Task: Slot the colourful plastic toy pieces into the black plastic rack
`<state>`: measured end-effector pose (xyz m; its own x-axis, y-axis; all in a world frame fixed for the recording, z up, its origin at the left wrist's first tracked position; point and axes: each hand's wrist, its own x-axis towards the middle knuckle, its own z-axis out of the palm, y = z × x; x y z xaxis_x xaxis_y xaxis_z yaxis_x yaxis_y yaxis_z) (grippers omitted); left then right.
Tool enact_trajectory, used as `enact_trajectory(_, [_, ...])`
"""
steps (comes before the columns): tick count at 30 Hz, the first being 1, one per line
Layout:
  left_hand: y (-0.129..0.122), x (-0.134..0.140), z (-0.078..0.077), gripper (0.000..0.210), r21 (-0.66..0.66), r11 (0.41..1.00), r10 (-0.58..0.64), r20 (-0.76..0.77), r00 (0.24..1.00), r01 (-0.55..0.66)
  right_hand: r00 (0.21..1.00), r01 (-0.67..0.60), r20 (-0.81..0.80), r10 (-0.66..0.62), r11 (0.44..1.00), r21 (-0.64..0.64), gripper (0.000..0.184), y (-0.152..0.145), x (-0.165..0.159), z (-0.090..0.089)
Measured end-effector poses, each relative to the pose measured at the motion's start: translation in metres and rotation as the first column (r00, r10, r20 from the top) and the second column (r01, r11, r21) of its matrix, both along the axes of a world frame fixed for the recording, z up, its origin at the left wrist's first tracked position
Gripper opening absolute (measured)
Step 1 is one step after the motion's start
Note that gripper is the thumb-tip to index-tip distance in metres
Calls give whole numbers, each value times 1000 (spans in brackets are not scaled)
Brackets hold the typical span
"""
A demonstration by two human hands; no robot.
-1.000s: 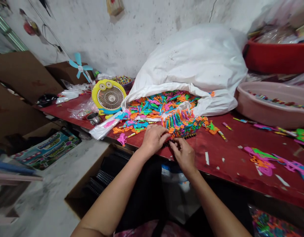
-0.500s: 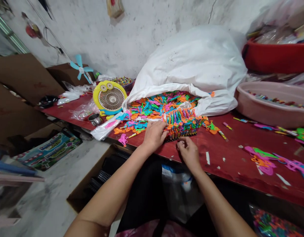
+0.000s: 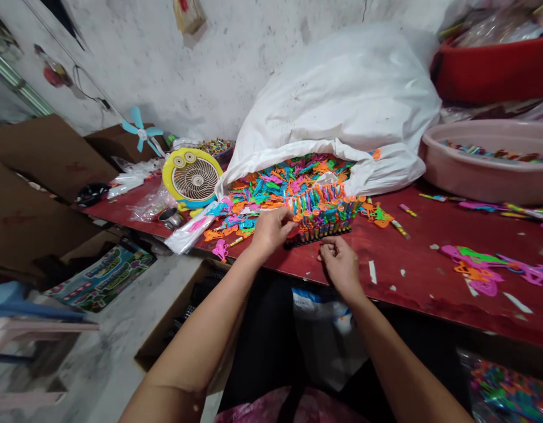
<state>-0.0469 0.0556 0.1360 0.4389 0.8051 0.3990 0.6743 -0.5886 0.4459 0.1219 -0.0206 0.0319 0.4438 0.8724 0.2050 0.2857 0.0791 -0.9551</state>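
A black rack (image 3: 324,235) stands near the table's front edge, filled with upright rows of small colourful plastic toys (image 3: 327,212) with orange tops. My left hand (image 3: 271,231) is at the rack's left end, its fingers bent and closed against the end toys; what they hold is hidden. Just in front of the rack, my right hand (image 3: 341,261) rests low by the table edge with fingers curled together. Anything inside that curl is too small to make out. Behind the rack, loose bright plastic pieces (image 3: 280,181) spill from a large white sack (image 3: 342,100).
To the left stand a yellow fan (image 3: 195,176), a metal cup (image 3: 171,218) and plastic bags (image 3: 190,232). On the right are a pink basin (image 3: 487,164), a red basin (image 3: 496,70) and scattered toy pieces (image 3: 478,270). An open carton (image 3: 154,341) sits below the table.
The view has shifted slightly, so the table sits a little differently in it. Both hands stay beside the rack; the right hand's fingers have turned slightly.
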Motion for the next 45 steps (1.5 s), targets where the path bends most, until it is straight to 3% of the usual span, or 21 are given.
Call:
enact_trajectory(8, [1,7,13,6,13,998,-62,-151,987,64,963,-79,262,58,994,70,20,6,-3,-1])
enact_trajectory(11, [2,8,16,8,25,998,-46,-195,980,52,924,-35,377,-71,963,267,22,4,-5,15])
enact_trajectory(14, [5,6,13,8,19,997,-75,-171,982,80,792,-109,581,-187,893,436,30,6,0,42])
enact_trajectory(18, [9,3,8,8,33,992,-114,-127,985,119,527,-375,838,-139,847,376,40,23,13,73])
enact_trajectory(21, [11,0,5,9,-4,992,-124,-73,990,124,412,-475,903,-119,818,324,40,36,18,80])
enact_trajectory(25, [15,-2,3,10,-76,989,-130,-28,991,128,370,-503,922,-113,810,301,36,42,17,78])
enact_trajectory(31, [22,-2,7,6,-71,986,-156,-71,985,151,391,-477,918,-63,839,261,32,42,13,81])
enact_trajectory(34, [7,-3,-7,9,62,996,-63,56,996,59,419,-447,906,-53,857,257,29,43,14,82])
enact_trajectory(36, [-12,-3,-29,16,118,982,113,262,958,-148,436,-433,898,-63,860,270,27,43,14,82])
enact_trajectory(38, [-30,0,-54,22,27,941,306,355,883,-337,445,-424,893,-71,861,280,27,42,14,82])
enact_trajectory(41, [-46,8,-85,15,-87,947,321,245,915,-309,456,-416,887,-74,864,285,27,40,12,81])
enact_trajectory(45, [-45,27,-94,22,-185,918,374,110,921,-350,475,-413,875,-95,854,316,27,40,9,79])
